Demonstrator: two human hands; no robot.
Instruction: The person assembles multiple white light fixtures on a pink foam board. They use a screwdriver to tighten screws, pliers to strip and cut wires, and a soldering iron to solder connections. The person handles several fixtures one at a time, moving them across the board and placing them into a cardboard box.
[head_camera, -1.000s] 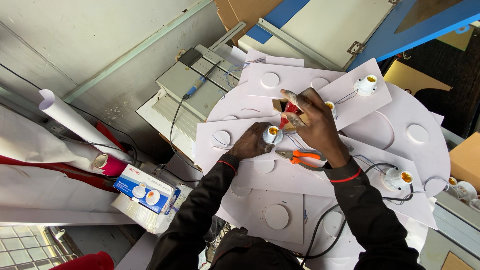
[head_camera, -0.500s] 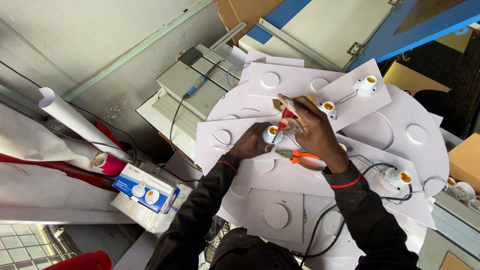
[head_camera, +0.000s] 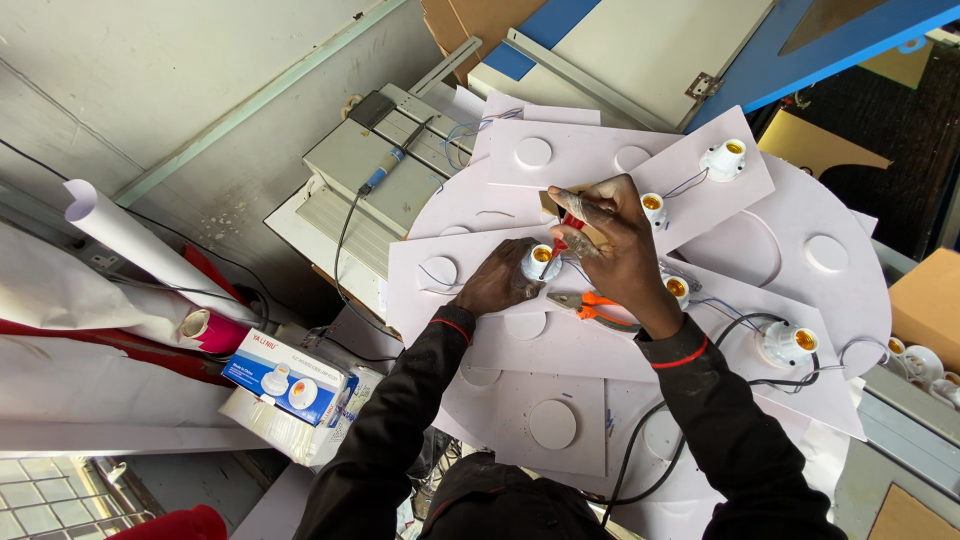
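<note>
At the far left a rolled sheet of white paper leans across the wall, with a pink roll just below its lower end. Near that, a blue and white carton picturing lamp holders rests on a stack of white material. Further right and farther off, a grey metal unit carries a blue-handled soldering iron, its dark cord trailing down toward the counter.

The middle of the scene is covered by overlapping white boards with round cut-outs. The left hand lies on one of these boards, its fingers closed around a white lamp holder with a brass centre, steadying it upright. Just right of it, the right hand is closed in a narrow grip on a red-handled screwdriver, whose tip points down into the holder. Thin wires run from the holder under the right hand.

Orange-handled pliers lie on the board just near the right wrist. More white lamp holders sit to the right: one by the right hand's knuckles, one on the far board, and one nearer with a black cable attached. At the right edge is a brown cardboard box.
</note>
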